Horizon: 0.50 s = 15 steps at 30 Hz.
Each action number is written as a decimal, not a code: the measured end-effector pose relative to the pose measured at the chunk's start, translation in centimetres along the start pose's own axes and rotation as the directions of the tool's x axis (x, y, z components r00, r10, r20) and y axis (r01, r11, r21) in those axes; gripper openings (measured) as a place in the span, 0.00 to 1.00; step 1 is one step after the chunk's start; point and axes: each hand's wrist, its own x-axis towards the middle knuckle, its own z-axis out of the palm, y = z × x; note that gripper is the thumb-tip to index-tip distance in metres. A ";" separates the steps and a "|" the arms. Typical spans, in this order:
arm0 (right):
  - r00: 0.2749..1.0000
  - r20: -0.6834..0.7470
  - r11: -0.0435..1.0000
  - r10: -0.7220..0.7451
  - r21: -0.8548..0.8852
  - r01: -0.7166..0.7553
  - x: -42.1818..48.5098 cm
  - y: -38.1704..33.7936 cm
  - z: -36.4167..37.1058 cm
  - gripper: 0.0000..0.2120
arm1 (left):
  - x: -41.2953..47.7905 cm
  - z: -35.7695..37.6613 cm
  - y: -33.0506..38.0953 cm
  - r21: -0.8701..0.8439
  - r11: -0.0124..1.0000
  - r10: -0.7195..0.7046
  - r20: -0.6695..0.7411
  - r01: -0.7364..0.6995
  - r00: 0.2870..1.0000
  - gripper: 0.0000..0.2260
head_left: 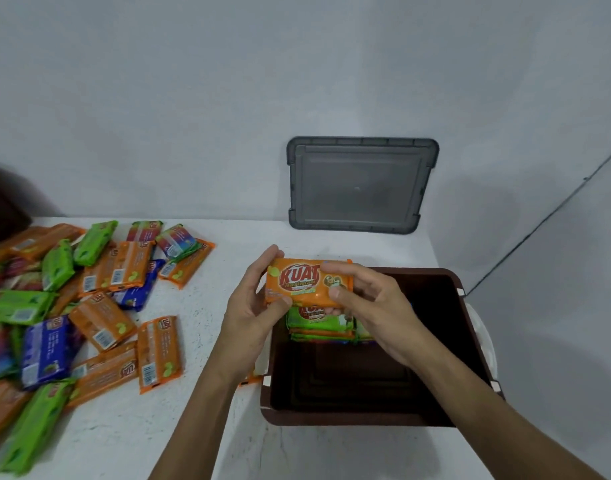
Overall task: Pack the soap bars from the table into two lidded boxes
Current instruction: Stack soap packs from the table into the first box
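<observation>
Orange soap bar [305, 284] | pinched at its ends by left hand [252, 306] and right hand [366, 306] | long axis left-right, level | directly above stack [319, 323] at far-left corner inside brown box [349, 419] | loose bars [89, 306] left of box.

I see a plain, pale grey-white wall [193, 98] behind the bench [200, 427], whose white top carries fine dark speckles and runs right up to that wall. Past the bench's right end, a thin dark line [539, 223] crosses the pale surface diagonally. Light is soft, shadows faint. A dark blurred shape [2, 202] sits far left.
</observation>
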 end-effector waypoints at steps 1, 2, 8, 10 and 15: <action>1.000 -0.011 1.000 0.005 -0.020 -0.005 -0.4 -0.2 -0.7 0.15 | 0.0 0.0 0.1 0.072 0.997 0.011 0.023 -0.013 1.000 0.24; 1.000 -0.021 0.999 0.013 -0.051 -0.014 -0.8 -0.5 -1.5 0.15 | 0.1 0.0 0.1 0.144 0.989 0.024 0.046 -0.031 0.999 0.24; 0.994 -0.081 0.944 0.068 -0.317 -0.090 -3.5 -2.0 -7.3 0.15 | 0.5 -0.4 -1.1 0.476 0.857 0.163 0.115 -0.198 0.980 0.26; 0.990 -0.109 0.922 0.090 -0.367 -0.124 -3.9 -1.8 -8.6 0.14 | 0.5 -0.3 -1.8 0.506 0.834 0.189 0.116 -0.222 0.975 0.25; 0.968 -0.182 0.818 0.174 -0.520 -0.245 -3.6 0.8 -9.7 0.14 | 0.5 0.1 -3.0 0.522 0.823 0.216 0.081 -0.226 0.973 0.22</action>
